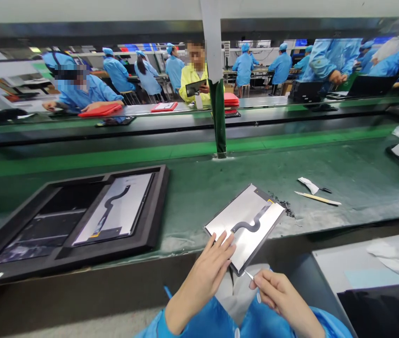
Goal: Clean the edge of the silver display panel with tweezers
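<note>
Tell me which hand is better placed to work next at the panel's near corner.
Right, most likely: the right hand holds a thin metallic tool with its tip at that corner. The left hand rests on the panel, seemingly better suited to steadying it.

the left grip [210,265] lies palm down, extended, while the right grip [272,288] curls pinched.

Lower centre showed two hands [204,271] [275,290] and one pointed tool [249,275]. There were two silver-backed panels [244,218] [119,211] — one mid-frame, one at left in a single black tray [159,202] — plus one yellow-handled knife [318,198] right of centre.
</note>
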`<state>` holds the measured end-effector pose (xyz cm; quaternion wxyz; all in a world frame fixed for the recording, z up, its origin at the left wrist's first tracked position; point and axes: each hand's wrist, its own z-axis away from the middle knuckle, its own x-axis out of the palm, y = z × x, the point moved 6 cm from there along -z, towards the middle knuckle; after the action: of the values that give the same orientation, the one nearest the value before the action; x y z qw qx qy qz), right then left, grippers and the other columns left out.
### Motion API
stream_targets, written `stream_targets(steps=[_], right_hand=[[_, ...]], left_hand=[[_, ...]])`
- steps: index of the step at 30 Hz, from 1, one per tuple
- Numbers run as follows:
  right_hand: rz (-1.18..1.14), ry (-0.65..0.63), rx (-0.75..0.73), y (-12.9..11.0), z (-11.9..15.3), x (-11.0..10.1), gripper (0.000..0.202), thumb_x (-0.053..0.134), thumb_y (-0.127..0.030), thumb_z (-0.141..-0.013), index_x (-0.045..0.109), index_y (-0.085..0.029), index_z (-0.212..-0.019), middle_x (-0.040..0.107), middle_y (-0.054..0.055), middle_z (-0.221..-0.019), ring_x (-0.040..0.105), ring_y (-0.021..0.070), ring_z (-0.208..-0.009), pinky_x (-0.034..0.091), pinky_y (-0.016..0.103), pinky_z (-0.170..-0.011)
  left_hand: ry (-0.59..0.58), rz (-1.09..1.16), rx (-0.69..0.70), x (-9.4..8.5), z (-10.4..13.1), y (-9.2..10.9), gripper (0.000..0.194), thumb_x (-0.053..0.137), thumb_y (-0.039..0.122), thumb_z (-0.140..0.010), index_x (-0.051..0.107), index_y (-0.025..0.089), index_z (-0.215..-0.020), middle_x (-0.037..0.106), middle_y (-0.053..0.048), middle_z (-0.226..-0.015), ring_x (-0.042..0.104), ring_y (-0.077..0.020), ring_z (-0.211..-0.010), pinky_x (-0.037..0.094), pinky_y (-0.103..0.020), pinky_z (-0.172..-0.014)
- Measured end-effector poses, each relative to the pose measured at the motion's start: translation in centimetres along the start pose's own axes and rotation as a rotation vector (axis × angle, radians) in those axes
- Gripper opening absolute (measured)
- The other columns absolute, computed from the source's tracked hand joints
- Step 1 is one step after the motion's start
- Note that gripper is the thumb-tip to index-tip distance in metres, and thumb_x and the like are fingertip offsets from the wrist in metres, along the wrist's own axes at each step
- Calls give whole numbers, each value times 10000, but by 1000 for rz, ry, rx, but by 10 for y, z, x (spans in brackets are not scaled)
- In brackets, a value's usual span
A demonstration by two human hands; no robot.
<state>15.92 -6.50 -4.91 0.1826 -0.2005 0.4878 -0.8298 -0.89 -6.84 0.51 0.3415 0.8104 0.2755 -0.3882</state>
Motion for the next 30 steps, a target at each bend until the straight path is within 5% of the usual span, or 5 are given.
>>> stream_targets(steps=[30], right_hand=[[-114,104,85,-10,14,-28,606,669,-752,-712,632,-152,-785,250,-126,-472,106,42,-437,59,226,-430]], left_hand=[[-31,-6,-5,-2,-1,2,391,376,115,-1022,451,134,-1405,537,-142,-1437,365,-245,-1424,378,-527,-1138]])
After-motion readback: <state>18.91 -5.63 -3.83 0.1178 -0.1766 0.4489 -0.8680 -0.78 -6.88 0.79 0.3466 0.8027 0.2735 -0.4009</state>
